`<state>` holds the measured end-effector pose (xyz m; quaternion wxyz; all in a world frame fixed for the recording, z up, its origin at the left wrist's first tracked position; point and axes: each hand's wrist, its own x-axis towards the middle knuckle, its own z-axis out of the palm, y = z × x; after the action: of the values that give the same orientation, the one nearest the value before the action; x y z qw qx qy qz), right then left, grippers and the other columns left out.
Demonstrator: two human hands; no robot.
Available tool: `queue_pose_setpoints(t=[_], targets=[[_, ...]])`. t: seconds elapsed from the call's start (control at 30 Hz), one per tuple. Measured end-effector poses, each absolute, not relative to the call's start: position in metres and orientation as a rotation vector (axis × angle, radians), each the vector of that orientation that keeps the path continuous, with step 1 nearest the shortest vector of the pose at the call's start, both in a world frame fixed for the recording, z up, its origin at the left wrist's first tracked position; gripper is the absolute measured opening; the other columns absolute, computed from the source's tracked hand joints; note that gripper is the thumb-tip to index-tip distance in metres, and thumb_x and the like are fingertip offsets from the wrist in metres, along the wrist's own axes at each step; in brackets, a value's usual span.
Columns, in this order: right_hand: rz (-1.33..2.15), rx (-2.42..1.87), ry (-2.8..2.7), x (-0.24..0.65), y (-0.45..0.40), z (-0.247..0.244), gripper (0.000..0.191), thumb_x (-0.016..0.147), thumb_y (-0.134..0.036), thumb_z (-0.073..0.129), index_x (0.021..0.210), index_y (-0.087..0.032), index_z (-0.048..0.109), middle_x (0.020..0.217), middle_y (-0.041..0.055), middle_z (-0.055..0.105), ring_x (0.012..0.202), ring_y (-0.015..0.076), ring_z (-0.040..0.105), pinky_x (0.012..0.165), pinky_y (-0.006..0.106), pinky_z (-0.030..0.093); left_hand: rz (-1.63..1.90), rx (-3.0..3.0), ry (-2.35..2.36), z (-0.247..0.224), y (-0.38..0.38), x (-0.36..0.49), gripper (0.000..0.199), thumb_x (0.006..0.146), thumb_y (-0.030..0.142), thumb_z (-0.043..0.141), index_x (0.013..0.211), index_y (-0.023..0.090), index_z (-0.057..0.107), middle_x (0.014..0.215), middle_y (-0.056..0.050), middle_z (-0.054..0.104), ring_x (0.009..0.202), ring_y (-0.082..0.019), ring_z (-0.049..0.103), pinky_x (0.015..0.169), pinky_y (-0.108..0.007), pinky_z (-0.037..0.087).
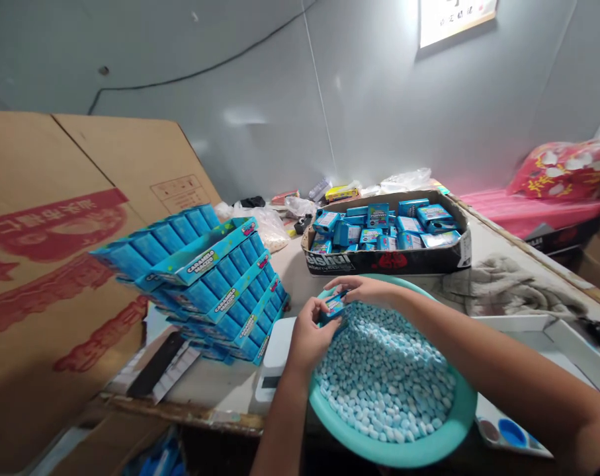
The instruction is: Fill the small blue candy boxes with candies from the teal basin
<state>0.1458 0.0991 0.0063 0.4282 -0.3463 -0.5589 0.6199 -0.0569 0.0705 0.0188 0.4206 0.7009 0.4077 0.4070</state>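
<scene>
Your left grip [312, 336] is closed on a small blue box [335, 305], and here comes your right grip [372, 291], its fingers bent in at the box's right end; whether they pinch it, I can't tell. The box sits tilted above the far left part of a turquoise basin [391, 456], and what a load below: pale blue and white candies [393, 396] heaped inside! Just left of the basin, a white device [278, 350] on the worktop [225, 389]. Farther left, stacked blue display trays [227, 301] reading "CARAMELO MACIZO". Beyond the basin, an open carton [403, 263] full of blue boxes [370, 235]; to its near right, a crumpled cloth [511, 287].
</scene>
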Motion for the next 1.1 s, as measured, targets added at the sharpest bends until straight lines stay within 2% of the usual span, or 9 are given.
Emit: queue_pose_setpoints(t=[0.13,0.37,0.5,0.57,0.63,0.77,0.87,0.97,1.1], targets=[[1.425,-0.852,-1.274,0.145,0.102,0.006,0.037,0.074,-0.028,0.073,0.109,-0.021,0.073,0.096,0.0015,0.067,0.084,0.0142,0.061,0.070,0.024,0.045,1.115,1.694,1.059,0.020,0.069,-0.058,0.030,0.072,0.027,0.076,0.081,0.022,0.048,0.083,0.001,0.064,0.081,-0.016,0.062,0.074,-0.025,0.046],[1.470,-1.026,-1.336,0.139,0.095,0.001,0.045,0.076,-0.047,0.080,0.110,-0.019,0.072,0.100,0.0055,0.069,0.086,0.0164,0.062,0.068,0.024,0.046,1.097,1.711,1.032,0.014,0.072,-0.061,0.031,0.071,0.027,0.077,0.080,0.021,0.049,0.078,0.002,0.064,0.076,-0.015,0.063,0.070,-0.024,0.046],[1.301,-1.158,-1.259,0.141,0.101,0.000,0.050,0.093,-0.062,0.056,0.106,-0.015,0.070,0.100,0.0083,0.068,0.084,0.0176,0.062,0.068,0.026,0.048,1.173,1.632,0.925,0.013,0.076,-0.057,0.036,0.068,0.029,0.081,0.079,0.022,0.048,0.081,0.001,0.067,0.079,-0.017,0.066,0.073,-0.026,0.050],[1.165,-1.285,-1.376,0.144,0.105,-0.003,0.057,0.100,-0.061,0.038,0.100,-0.013,0.068,0.095,0.0097,0.068,0.082,0.0192,0.062,0.070,0.028,0.049,1.285,1.533,0.877,0.015,0.078,-0.058,0.040,0.067,0.031,0.083,0.081,0.022,0.047,0.079,0.001,0.066,0.076,-0.016,0.066,0.070,-0.025,0.051],[0.973,-1.388,-1.615,0.144,0.105,-0.007,0.054,0.103,-0.055,0.034,0.094,-0.013,0.067,0.091,0.0092,0.067,0.084,0.0211,0.061,0.074,0.031,0.048,1.440,1.459,0.889,0.018,0.080,-0.066,0.042,0.067,0.034,0.084,0.082,0.022,0.046,0.072,0.004,0.061,0.068,-0.013,0.063,0.065,-0.023,0.050],[0.899,-1.393,-1.935,0.134,0.097,-0.019,0.036,0.086,-0.053,0.065,0.078,-0.018,0.070,0.087,0.0067,0.066,0.082,0.0244,0.061,0.077,0.035,0.047,1.718,1.451,1.024,0.026,0.082,-0.108,0.044,0.065,0.034,0.087,0.081,0.021,0.048,0.071,0.006,0.057,0.065,-0.011,0.062,0.064,-0.020,0.051],[0.835,-1.486,-2.167,0.122,0.089,-0.023,0.040,0.064,-0.050,0.083,0.090,-0.021,0.074,0.106,0.0089,0.065,0.089,0.0286,0.063,0.079,0.037,0.048,1.741,1.541,1.164,0.024,0.080,-0.145,0.042,0.065,0.034,0.087,0.081,0.021,0.049,0.074,0.004,0.062,0.071,-0.014,0.067,0.069,-0.023,0.054],[0.833,-1.560,-2.386,0.114,0.083,-0.022,0.057,0.060,-0.052,0.084,0.109,-0.027,0.072,0.113,0.0084,0.068,0.095,0.0306,0.065,0.077,0.036,0.049,1.683,1.613,1.282,0.009,0.082,-0.167,0.038,0.070,0.038,0.083,0.081,0.022,0.050,0.080,0.000,0.068,0.078,-0.018,0.070,0.072,-0.028,0.057],[0.971,-1.527,-2.476,0.109,0.080,-0.020,0.044,0.062,-0.052,0.082,0.100,-0.031,0.075,0.100,0.0032,0.074,0.091,0.0290,0.068,0.071,0.034,0.049,1.509,1.826,1.403,-0.022,0.093,-0.170,0.030,0.075,0.038,0.077,0.075,0.021,0.051,0.112,-0.011,0.072,0.110,-0.027,0.069,0.094,-0.039,0.056]])
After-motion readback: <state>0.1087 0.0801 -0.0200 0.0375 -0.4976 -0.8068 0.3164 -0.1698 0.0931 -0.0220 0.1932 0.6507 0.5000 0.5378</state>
